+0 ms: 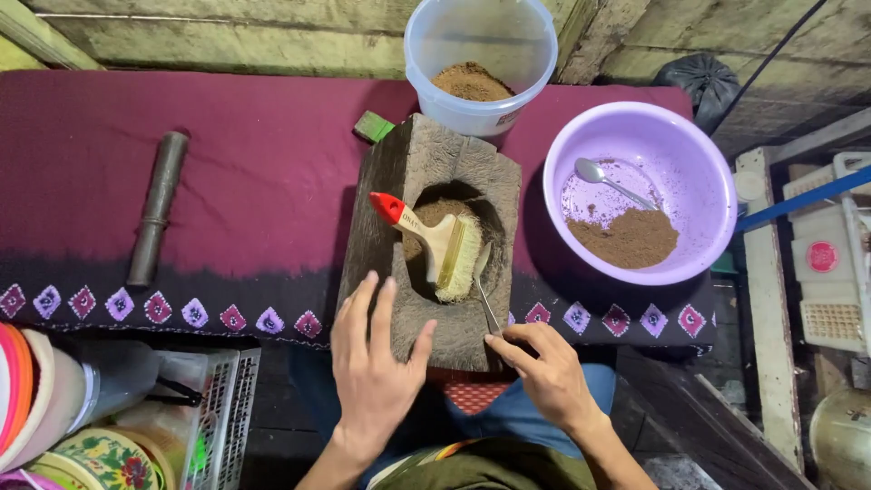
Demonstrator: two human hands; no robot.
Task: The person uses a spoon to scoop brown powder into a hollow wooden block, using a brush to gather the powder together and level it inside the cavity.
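A wooden block mortar stands on a maroon cloth, its hollow holding brown powder. A wide brush with a red-tipped wooden handle lies across the hollow. My left hand rests flat on the block's near left corner, fingers apart. My right hand pinches the handle of a metal spoon whose bowl reaches into the hollow beside the brush.
A purple basin with brown powder and a spoon sits to the right. A clear tub of powder stands behind the block. A dark pestle lies at left. A basket and plastic wares crowd the lower left.
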